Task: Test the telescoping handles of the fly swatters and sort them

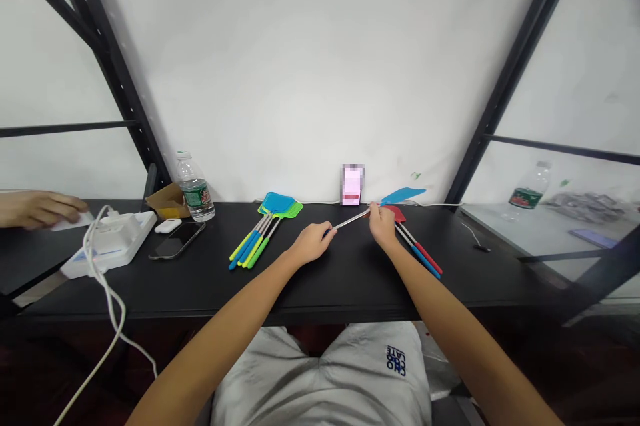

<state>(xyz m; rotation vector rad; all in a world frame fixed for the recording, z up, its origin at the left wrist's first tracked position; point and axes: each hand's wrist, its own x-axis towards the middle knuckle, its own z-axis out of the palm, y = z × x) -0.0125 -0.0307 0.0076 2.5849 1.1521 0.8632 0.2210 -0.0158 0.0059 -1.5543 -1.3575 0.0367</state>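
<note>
the left hand (pixel 313 243) is closed around the handle end of a blue swatter (pixel 403 195), its fingers curled in with only a bit of the dark blue grip showing at the thumb side. the right hand (pixel 381 222) is narrow too, fingers bent and pinched on the same swatter where the thin metal shaft meets the flat head. the shaft runs bare between the two hands, slanting up toward the right, and the blue head sticks out past the right hand, above the counter (pixel 345 286).

just beside the right hand and wrist, a red swatter (pixel 427 257) and a blue handle (pixel 425 261) lie side by side on the counter, grips toward the person. whether that blue handle has its own head cannot be told, since the right hand covers that part.

to the left of the left hand, apart from it, a bunch of blue and green swatters (pixel 279 203) lies with heads overlapping near the wall and handles fanned toward the counter's front edge.

a lit phone (pixel 352 185) stands upright by the wall, behind the hands. further left are a water bottle (pixel 196 189), an open cardboard box (pixel 169 201), a white case (pixel 168 226), a dark phone (pixel 178 240) and a white power strip (pixel 110 243). another person's hand (pixel 50 208) holds something white near the strip.
</note>
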